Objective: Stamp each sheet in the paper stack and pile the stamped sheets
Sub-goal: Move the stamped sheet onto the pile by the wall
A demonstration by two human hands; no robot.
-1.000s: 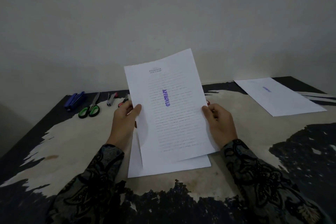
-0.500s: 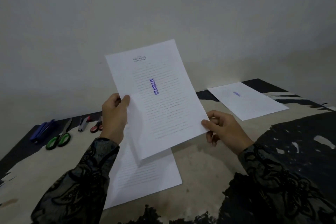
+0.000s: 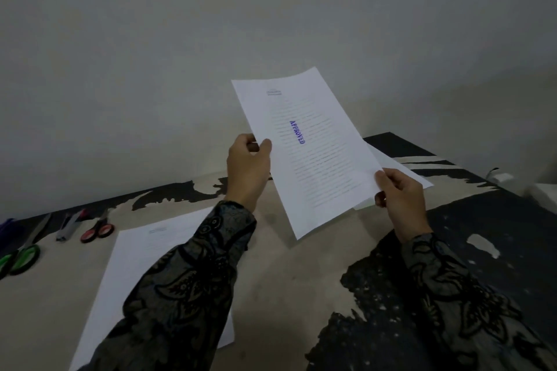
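A printed white sheet [image 3: 316,159] with a purple APPROVED stamp is held up in the air over the table, tilted. My left hand [image 3: 248,169] pinches its left edge. My right hand [image 3: 402,199] pinches its lower right corner. Behind the held sheet lies the pile of stamped sheets [image 3: 404,172] on the table at the right, mostly hidden by it. The paper stack [image 3: 135,265] lies flat at the lower left, partly covered by my left sleeve. No stamp tool is visible.
Red-handled scissors [image 3: 98,229], a grey stapler-like tool [image 3: 67,226], green-handled scissors [image 3: 21,256] and something blue [image 3: 6,226] lie along the table's far left. A white object [image 3: 501,176] sits at the far right edge. The table [image 3: 301,280] has worn beige and black patches.
Both hands have carried the stamped sheet up off the stack and to the right, over the pile of stamped sheets. My view has turned right, so the stack now sits lower left.
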